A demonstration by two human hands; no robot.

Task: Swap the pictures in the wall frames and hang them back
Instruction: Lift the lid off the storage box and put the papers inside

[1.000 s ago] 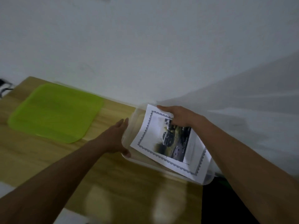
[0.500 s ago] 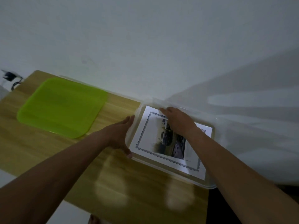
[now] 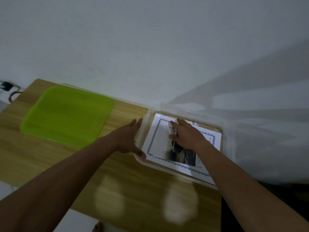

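Observation:
A printed picture (image 3: 159,141) with a decorated border and a dark photo lies flat in a clear plastic tray (image 3: 167,170) at the table's right end. My right hand (image 3: 187,134) rests on top of the picture, fingers curled around a raised white fold of paper. My left hand (image 3: 128,139) grips the tray's left rim, fingers along the wall and thumb hooked at the near corner. The edge of a second sheet (image 3: 213,137) shows beyond my right wrist. No wall frame is in view.
A lime-green plastic lid or mat (image 3: 66,114) lies flat on the wooden table (image 3: 50,156) to the left. The white wall (image 3: 150,56) runs directly behind the table. A black cable (image 3: 8,88) hangs at the far left. The table's right edge ends just past the tray.
My right hand has lowered the picture from a tilted hold to flat inside the tray. The left hand has kept its place on the tray's left rim.

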